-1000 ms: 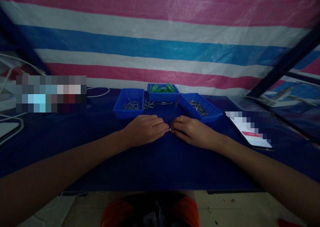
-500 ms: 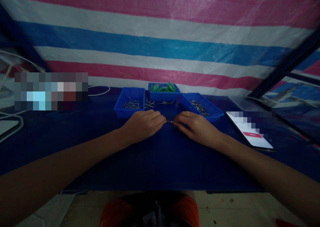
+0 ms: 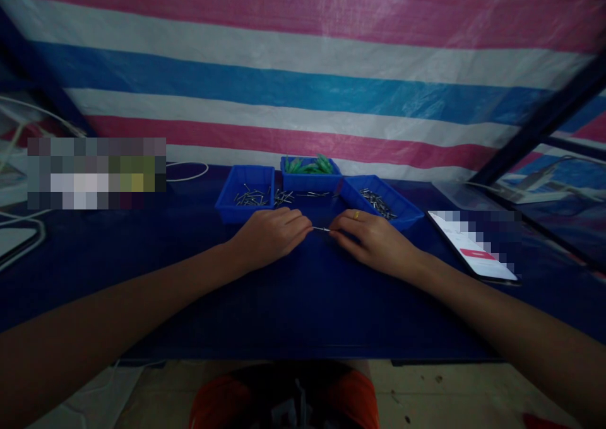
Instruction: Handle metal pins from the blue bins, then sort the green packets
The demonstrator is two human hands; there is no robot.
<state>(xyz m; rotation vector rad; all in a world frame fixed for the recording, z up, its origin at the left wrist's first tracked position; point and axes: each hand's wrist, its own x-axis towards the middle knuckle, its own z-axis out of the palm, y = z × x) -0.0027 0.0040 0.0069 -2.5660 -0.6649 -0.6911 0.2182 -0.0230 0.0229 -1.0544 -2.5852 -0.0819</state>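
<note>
Both my hands pinch one thin metal pin between them: left hand, right hand, low over the tabletop. I see no readable writing; the phone screen is blurred.

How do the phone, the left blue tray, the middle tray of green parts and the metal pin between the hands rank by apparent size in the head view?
1. phone, though it lies nearer the camera
2. left blue tray
3. middle tray, set farther back
4. metal pin
</note>
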